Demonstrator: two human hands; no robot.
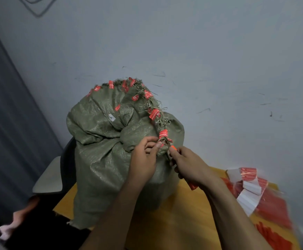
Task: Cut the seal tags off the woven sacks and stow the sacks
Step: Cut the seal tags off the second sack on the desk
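The blade end of the small orange-tipped tool (174,147) is lost among loose fibres, so its kind cannot be told. Most of its body is buried in the right hand (192,165), and only a red stub shows below the palm. The lowest tag at the pinch point is half covered by fingers and frayed strands. Its print is unreadable. The near right corner is smeared by motion blur, where a clear plastic bag of red and white tags (251,192) lies on the yellow wooden table (174,222). Both forearms run off the bottom edge.

The bulging olive-green woven sack (102,150) stands on the table's far left part, against the pale grey wall (219,51). Its frayed mouth edge curves from the top down toward the person. Red seal tags (163,134) are strung along that edge.

The left hand (143,159) pinches the frayed edge at its lowest point between thumb and fingertips, just below one red tag. The right hand is curled round the tool. Its tip touches the same bunch of strands, just beside the left fingertips.

A grey chair seat (48,175) shows left of the sack.
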